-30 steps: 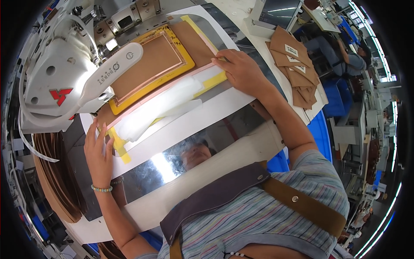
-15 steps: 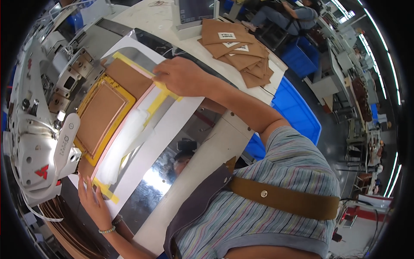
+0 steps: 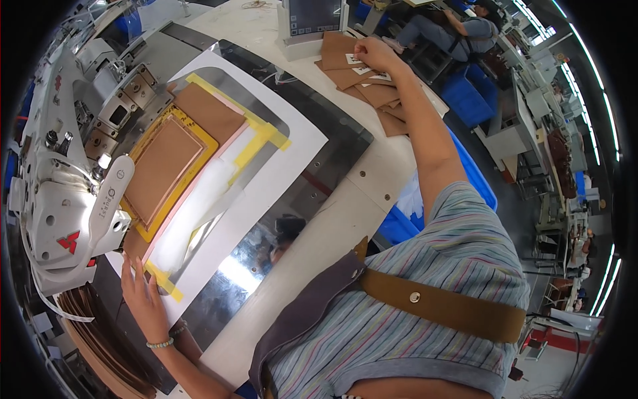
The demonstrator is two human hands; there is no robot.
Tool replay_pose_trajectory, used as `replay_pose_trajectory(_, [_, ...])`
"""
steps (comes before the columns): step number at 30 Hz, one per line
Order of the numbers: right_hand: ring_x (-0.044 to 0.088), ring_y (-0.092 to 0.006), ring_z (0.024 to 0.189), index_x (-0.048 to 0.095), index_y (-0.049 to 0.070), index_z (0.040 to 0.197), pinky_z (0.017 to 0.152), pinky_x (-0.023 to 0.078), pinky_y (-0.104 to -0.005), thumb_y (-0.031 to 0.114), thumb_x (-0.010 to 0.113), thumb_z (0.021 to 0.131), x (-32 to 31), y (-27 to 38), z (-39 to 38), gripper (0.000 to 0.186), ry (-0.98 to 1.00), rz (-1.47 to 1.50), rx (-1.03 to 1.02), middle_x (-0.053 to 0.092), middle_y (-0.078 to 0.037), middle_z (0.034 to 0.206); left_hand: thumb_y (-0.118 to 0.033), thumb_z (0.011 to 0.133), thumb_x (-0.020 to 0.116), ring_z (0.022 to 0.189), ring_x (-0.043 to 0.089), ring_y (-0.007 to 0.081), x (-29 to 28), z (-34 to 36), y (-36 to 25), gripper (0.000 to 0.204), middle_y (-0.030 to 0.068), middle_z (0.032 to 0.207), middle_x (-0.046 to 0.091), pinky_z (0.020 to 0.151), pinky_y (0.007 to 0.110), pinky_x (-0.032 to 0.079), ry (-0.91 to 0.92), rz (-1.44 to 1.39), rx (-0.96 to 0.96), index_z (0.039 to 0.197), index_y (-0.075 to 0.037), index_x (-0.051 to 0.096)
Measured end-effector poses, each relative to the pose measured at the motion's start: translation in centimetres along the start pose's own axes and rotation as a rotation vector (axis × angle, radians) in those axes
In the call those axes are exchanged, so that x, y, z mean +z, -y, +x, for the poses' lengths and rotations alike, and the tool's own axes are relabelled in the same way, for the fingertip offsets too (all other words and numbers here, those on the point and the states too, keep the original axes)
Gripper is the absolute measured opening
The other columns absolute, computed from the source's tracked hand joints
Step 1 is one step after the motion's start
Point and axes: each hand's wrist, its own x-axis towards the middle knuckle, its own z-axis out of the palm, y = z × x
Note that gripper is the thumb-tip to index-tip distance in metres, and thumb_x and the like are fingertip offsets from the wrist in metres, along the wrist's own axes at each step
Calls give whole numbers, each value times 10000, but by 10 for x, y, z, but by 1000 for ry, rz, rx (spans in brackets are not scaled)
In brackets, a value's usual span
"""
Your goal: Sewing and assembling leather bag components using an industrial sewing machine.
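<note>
My left hand, with a beaded bracelet at the wrist, lies with fingers stretched out at the lower corner of a clear template edged in yellow tape. Its fingertips touch near the tape there. On the template a yellow frame surrounds a brown panel, close against the sewing machine head. Farther right, my right hand is over a fanned pile of brown pieces with white labels. Its fingers are curled in at the top piece; whether that piece is lifted cannot be seen.
A small screen stands behind the pile. Blue bins are on the floor to the right, where another person sits. Many brown sheets stand on edge at the lower left. A shiny metal plate covers the near table.
My right hand has left the template's taped far corner and moved right to the pile of brown pieces. The left hand stays at the lower corner.
</note>
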Motion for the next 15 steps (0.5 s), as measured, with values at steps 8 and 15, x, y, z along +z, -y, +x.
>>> replay_pose_trajectory(8, [621,-86,847,702,96,1020,761,500,-282,150,639,1052,-42,81,12,89,171,752,-252,637,19,880,-115,1002,676,1493,455,402,-20,14,0,533,178,1620,506,1245,475,349,48,-71,37,1522,-59,573])
replay_pose_trajectory(15, [702,-266,982,773,98,1069,894,544,-410,168,674,980,1,356,-14,150,-158,411,-907,736,-97,1041,-178,1068,575,1395,490,455,4,54,23,417,252,1472,584,1178,516,386,22,-34,64,1431,25,616])
